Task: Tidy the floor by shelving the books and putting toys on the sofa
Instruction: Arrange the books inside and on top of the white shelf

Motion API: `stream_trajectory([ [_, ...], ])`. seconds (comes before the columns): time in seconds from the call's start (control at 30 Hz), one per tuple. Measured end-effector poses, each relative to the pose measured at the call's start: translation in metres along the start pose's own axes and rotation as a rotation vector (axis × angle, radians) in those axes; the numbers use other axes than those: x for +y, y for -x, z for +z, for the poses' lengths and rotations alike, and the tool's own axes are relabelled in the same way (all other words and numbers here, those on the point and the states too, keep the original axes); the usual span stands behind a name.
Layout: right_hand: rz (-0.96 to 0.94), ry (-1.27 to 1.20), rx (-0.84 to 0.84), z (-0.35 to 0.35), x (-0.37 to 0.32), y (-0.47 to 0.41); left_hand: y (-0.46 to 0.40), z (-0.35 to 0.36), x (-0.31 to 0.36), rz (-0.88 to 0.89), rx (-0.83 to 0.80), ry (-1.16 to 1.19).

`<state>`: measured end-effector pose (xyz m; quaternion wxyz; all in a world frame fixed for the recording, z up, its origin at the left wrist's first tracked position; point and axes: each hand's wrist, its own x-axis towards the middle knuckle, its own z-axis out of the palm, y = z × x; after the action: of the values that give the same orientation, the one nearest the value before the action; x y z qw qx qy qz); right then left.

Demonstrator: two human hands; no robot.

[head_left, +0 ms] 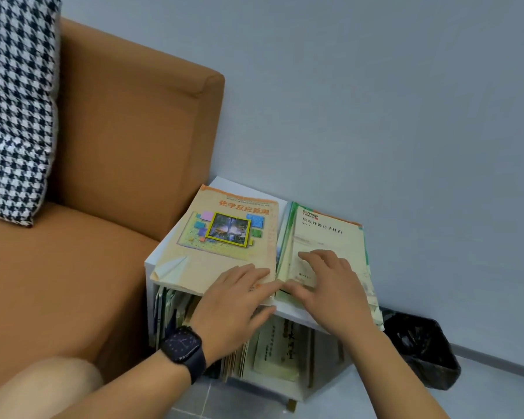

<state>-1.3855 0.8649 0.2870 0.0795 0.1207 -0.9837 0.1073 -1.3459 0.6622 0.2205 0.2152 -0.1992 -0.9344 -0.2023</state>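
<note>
Atop the low white bookshelf [280, 311], flat open left hand [236, 293] presses the orange chemistry textbook [221, 237]; flat open right hand [330, 285] presses the green-edged book stack [327, 237], long axes running near-to-far.

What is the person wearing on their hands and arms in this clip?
Both forearms are bare, with no sleeves in view and no gloves. The left hand has a dark smartwatch at the wrist, with a rounded rectangular face and a dark band. The right hand shows no watch or bracelet.

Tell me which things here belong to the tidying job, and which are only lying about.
Job: orange chemistry book, green-edged book stack, white shelf, orange sofa, left hand, right hand.
Lying about: houndstooth cushion, black bin.
</note>
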Motion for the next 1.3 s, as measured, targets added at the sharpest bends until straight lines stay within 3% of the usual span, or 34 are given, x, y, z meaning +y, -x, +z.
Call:
stream_trajectory([
  [0.07, 0.043, 0.034, -0.173, 0.002, 0.011, -0.008, -0.005, 0.005, -0.004, 0.04, 0.02, -0.019],
  [0.13, 0.066, 0.049, -0.236, 0.002, 0.019, -0.013, -0.011, 0.005, -0.01, 0.07, 0.033, -0.018],
  [0.53, 0.006, 0.068, -0.245, -0.029, 0.034, -0.009, -0.021, -0.009, -0.012, -0.176, 0.019, 0.091],
  [0.63, 0.104, -0.254, -0.216, -0.036, 0.044, -0.006, -0.04, -0.014, 0.006, -0.313, -0.105, 0.227],
  [0.7, 0.255, -0.47, -0.047, -0.036, 0.051, -0.008, -0.059, -0.014, 0.018, -0.431, -0.206, 0.323],
  [0.77, 0.424, -0.42, 0.042, -0.033, 0.063, -0.01, -0.081, -0.013, 0.029, -0.548, -0.27, 0.35],
  [0.9, 0.608, -0.362, -0.107, -0.024, 0.075, -0.009, -0.111, -0.022, 0.056, -0.631, -0.356, 0.178],
  [1.13, 0.687, -0.467, -0.19, -0.035, 0.087, -0.005, -0.117, -0.026, 0.079, -0.683, -0.433, 0.112],
  [1.3, 0.69, -0.557, -0.212, -0.046, 0.088, 0.006, -0.107, -0.024, 0.083, -0.809, -0.593, 0.454],
])
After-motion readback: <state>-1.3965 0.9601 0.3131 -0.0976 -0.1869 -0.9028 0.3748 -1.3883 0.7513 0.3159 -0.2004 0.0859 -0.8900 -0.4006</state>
